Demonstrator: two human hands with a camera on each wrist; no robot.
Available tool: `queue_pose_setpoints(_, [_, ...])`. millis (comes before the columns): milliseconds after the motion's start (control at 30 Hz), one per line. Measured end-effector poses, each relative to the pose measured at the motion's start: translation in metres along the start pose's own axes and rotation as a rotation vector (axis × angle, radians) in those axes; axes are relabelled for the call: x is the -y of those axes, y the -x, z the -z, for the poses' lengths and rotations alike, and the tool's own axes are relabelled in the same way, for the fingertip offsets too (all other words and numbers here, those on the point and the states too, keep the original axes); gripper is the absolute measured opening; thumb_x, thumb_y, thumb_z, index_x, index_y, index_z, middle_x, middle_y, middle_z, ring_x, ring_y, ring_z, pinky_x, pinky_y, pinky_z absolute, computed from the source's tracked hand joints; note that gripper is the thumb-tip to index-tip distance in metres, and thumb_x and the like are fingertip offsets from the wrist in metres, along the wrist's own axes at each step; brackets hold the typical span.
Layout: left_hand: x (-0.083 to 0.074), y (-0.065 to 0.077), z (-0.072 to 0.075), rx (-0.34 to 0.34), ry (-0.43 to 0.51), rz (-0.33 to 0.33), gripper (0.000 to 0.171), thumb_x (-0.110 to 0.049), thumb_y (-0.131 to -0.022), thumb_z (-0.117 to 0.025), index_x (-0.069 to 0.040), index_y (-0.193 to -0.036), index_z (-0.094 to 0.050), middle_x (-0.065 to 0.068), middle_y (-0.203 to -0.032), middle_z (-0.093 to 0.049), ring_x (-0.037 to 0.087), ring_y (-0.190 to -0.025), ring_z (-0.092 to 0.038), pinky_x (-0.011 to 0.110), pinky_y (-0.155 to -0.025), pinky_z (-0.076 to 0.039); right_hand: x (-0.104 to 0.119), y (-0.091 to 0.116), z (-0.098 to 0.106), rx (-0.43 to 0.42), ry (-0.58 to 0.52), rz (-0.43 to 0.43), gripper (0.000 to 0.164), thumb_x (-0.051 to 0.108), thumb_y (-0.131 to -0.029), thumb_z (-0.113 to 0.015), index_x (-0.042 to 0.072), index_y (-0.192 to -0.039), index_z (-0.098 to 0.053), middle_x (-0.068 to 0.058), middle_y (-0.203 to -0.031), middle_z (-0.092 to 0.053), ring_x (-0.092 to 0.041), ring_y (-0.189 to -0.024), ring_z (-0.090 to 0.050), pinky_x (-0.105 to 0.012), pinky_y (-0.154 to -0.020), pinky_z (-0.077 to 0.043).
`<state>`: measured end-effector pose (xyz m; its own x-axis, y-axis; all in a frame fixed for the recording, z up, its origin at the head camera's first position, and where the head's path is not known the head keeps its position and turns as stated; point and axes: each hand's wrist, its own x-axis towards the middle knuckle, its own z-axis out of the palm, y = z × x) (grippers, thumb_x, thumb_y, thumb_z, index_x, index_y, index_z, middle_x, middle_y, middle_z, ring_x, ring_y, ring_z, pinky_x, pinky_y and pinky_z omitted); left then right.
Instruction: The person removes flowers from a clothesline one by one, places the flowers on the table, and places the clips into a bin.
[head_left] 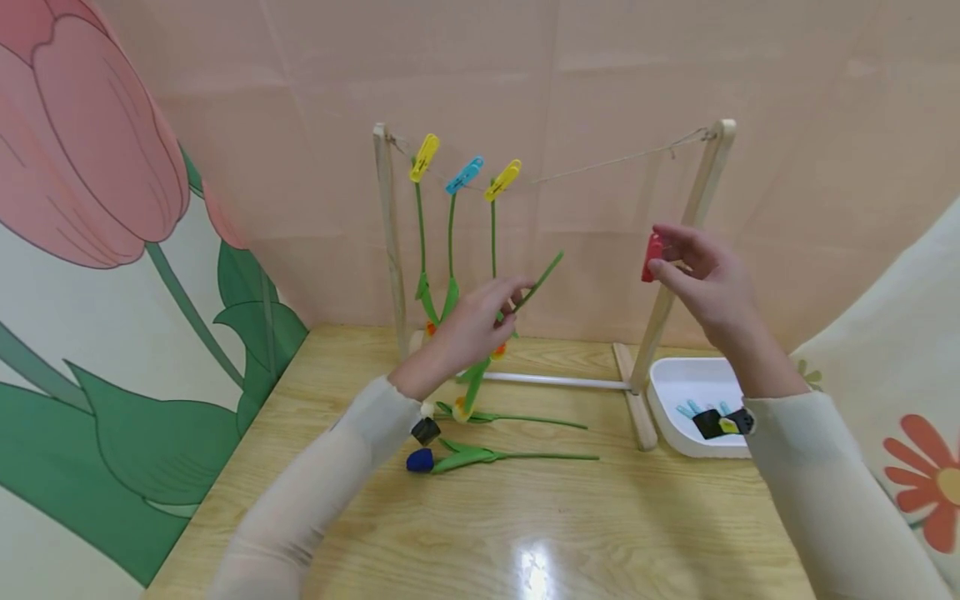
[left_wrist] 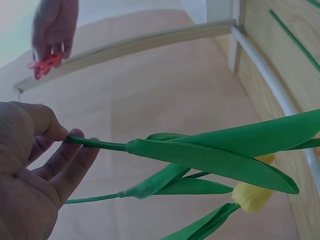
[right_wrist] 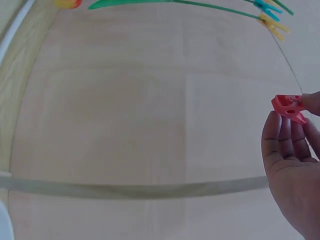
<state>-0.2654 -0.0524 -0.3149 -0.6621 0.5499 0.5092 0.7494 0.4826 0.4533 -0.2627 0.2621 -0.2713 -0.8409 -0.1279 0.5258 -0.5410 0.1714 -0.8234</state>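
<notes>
My left hand pinches the green stem of an artificial tulip between thumb and fingers. The stem's end points up and to the right, and the leaves and bloom hang below the hand. At the right, my right hand holds a red clothespin between thumb and fingertips, in front of the rack's right post. Three tulips hang bloom-down from a string, clipped by a yellow clothespin, a blue clothespin and another yellow clothespin. My left hand partly hides their lower ends.
A wooden rack with a white crossbar carries the string. On the table lie a blue tulip and, behind it, another tulip stem. A white tray with light blue clothespins stands right of the rack, partly behind my right wrist.
</notes>
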Motion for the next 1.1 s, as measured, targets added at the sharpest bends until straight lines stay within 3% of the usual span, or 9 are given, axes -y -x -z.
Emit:
queue_pose_setpoints(167, [-0.001,0.004,-0.002,0.053,-0.024,0.021,0.052,0.005,-0.096,-0.055,-0.013,-0.144,-0.05,0.003,-0.111,-0.063,0.011,-0.089,-0.063,0.018,-0.066,-0.053,-0.008,0.011,0.009,-0.002,0.075,-0.028,0.044,-0.007,-0.094,-0.064,0.006,-0.136,-0.062,0.003,-0.105,-0.064,-0.008,-0.096,-0.06,-0.01,-0.085,-0.052])
queue_pose_setpoints(367, [-0.003,0.013,-0.007,0.124,-0.09,0.041,0.059,0.003,-0.097,-0.053,-0.022,-0.15,-0.045,0.001,-0.12,-0.065,0.011,-0.073,-0.056,0.018,-0.049,-0.043,-0.022,0.025,0.021,0.01,0.008,-0.038,0.042,-0.009,-0.093,-0.064,0.005,-0.133,-0.063,0.002,-0.105,-0.065,-0.009,-0.096,-0.061,-0.011,-0.083,-0.053])
queue_pose_setpoints(567, [-0.002,0.018,-0.012,0.122,-0.186,-0.068,0.059,0.004,-0.095,-0.055,-0.019,-0.149,-0.047,0.005,-0.128,-0.064,0.01,-0.076,-0.057,0.016,-0.048,-0.042,-0.034,0.039,0.032,0.016,0.062,-0.075,0.042,-0.009,-0.095,-0.061,-0.006,-0.136,-0.055,0.0,-0.108,-0.064,-0.009,-0.095,-0.058,-0.012,-0.081,-0.054])
queue_pose_setpoints(800, [0.0,0.022,-0.021,0.116,-0.21,-0.184,0.06,0.01,-0.091,-0.059,-0.011,-0.146,-0.047,0.009,-0.128,-0.064,0.012,-0.071,-0.054,0.015,-0.052,-0.043,-0.045,0.05,0.04,-0.001,0.127,-0.144,0.043,-0.004,-0.096,-0.063,0.001,-0.138,-0.057,0.004,-0.109,-0.065,-0.007,-0.097,-0.059,-0.011,-0.081,-0.054])
queue_pose_setpoints(967, [-0.001,0.027,-0.028,0.16,-0.264,-0.189,0.062,0.009,-0.093,-0.059,-0.014,-0.148,-0.046,0.004,-0.138,-0.06,0.012,-0.072,-0.053,0.016,-0.05,-0.04,-0.05,0.059,0.045,0.001,0.2,-0.196,0.043,0.004,-0.098,-0.064,0.006,-0.14,-0.056,0.009,-0.11,-0.063,-0.006,-0.1,-0.058,-0.01,-0.082,-0.052])
queue_pose_setpoints(1100, [-0.001,0.031,-0.035,0.202,-0.308,-0.168,0.064,0.009,-0.092,-0.059,-0.018,-0.149,-0.047,0.0,-0.136,-0.061,0.014,-0.089,-0.062,0.014,-0.053,-0.041,-0.056,0.066,0.05,-0.002,0.216,-0.221,0.045,0.009,-0.099,-0.065,0.009,-0.142,-0.055,0.01,-0.111,-0.062,-0.005,-0.101,-0.057,-0.009,-0.081,-0.052])
